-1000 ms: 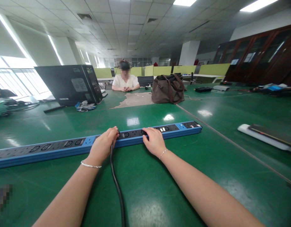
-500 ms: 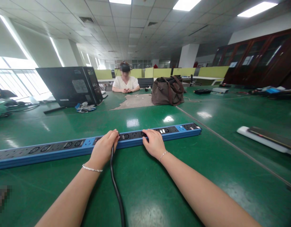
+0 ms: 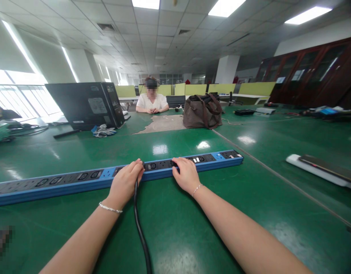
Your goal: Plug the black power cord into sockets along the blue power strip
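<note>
A long blue power strip (image 3: pixel 158 174) with black and blue sockets lies across the green table in front of me. My left hand (image 3: pixel 127 179) is closed round the plug end of a black power cord (image 3: pixel 139 222), right at the strip's sockets; the plug itself is hidden by the fingers. From there the cord hangs toward me and leaves the bottom of the view. My right hand (image 3: pixel 186 173) grips the strip farther right, thumb on its near side and fingers over its top.
On the table (image 3: pixel 244 213) stand a black computer case (image 3: pixel 78 104) and a brown bag (image 3: pixel 201 112). Gloves (image 3: pixel 103 131) lie by the case. A person (image 3: pixel 152 101) sits at the far side. A white and dark long object (image 3: pixel 321 171) lies at right.
Almost nothing differs. Both hands keep their places on the strip and the cord, and the whole view has shifted very slightly.
</note>
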A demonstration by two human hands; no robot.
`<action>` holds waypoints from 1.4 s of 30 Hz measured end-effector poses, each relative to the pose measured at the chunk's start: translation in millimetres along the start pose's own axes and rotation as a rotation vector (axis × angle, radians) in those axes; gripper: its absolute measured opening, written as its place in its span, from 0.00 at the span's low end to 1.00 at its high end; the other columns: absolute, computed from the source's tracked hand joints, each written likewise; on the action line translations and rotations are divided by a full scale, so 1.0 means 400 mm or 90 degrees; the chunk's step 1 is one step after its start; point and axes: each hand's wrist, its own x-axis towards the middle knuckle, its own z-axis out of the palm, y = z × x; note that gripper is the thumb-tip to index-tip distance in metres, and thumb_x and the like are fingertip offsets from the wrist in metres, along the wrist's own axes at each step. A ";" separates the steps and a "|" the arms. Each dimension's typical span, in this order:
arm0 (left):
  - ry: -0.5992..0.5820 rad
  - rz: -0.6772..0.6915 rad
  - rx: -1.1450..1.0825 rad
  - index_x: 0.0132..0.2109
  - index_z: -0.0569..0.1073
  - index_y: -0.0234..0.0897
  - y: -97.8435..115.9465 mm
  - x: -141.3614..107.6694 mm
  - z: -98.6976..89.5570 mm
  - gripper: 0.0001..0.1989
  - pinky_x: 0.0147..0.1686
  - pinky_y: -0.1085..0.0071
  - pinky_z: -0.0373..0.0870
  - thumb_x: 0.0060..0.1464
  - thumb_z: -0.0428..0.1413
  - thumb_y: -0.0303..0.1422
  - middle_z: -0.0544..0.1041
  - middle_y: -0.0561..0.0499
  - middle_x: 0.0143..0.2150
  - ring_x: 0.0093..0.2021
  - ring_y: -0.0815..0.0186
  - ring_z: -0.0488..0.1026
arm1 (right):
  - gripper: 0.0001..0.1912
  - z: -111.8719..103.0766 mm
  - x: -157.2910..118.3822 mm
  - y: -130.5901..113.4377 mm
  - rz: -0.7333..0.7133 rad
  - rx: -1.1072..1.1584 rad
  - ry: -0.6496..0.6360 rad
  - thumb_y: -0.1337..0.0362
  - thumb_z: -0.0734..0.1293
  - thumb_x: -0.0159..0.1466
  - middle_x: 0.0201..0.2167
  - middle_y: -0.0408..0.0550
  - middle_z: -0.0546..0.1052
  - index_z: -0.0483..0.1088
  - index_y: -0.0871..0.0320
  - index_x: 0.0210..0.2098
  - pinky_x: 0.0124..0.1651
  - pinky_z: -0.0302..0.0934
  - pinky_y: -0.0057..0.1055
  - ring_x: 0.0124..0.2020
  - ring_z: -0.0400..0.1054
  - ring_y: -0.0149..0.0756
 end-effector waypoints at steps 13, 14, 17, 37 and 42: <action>-0.101 0.003 0.056 0.43 0.69 0.36 0.017 0.011 -0.013 0.11 0.46 0.64 0.69 0.62 0.42 0.31 0.74 0.42 0.47 0.45 0.60 0.73 | 0.17 0.003 -0.001 -0.002 0.007 -0.009 0.009 0.65 0.60 0.61 0.49 0.49 0.75 0.71 0.57 0.49 0.58 0.53 0.41 0.54 0.64 0.42; -0.093 0.021 0.049 0.43 0.69 0.36 0.016 0.006 -0.010 0.11 0.48 0.63 0.68 0.61 0.43 0.30 0.74 0.42 0.48 0.47 0.59 0.72 | 0.17 0.004 -0.001 -0.002 0.007 -0.009 0.008 0.65 0.60 0.61 0.49 0.49 0.75 0.71 0.57 0.49 0.58 0.53 0.41 0.54 0.64 0.42; -0.090 0.036 0.034 0.44 0.70 0.35 0.014 0.000 -0.002 0.12 0.50 0.63 0.67 0.61 0.43 0.30 0.73 0.42 0.50 0.51 0.59 0.70 | 0.17 0.006 0.000 -0.002 0.006 -0.012 0.009 0.65 0.60 0.61 0.49 0.48 0.75 0.71 0.57 0.48 0.58 0.54 0.42 0.54 0.64 0.42; -0.086 -0.104 -0.080 0.46 0.68 0.37 0.000 0.002 -0.003 0.11 0.46 0.61 0.69 0.58 0.47 0.33 0.77 0.45 0.44 0.47 0.59 0.73 | 0.16 0.003 0.000 -0.003 0.009 -0.001 0.003 0.65 0.60 0.62 0.50 0.48 0.75 0.71 0.57 0.48 0.58 0.53 0.41 0.54 0.64 0.41; -0.105 -0.112 -0.110 0.47 0.68 0.38 0.001 0.002 -0.007 0.12 0.49 0.60 0.68 0.58 0.46 0.32 0.77 0.45 0.46 0.49 0.59 0.73 | 0.16 0.002 0.001 -0.006 0.016 -0.013 -0.002 0.65 0.60 0.62 0.50 0.48 0.75 0.71 0.57 0.48 0.58 0.53 0.41 0.54 0.64 0.41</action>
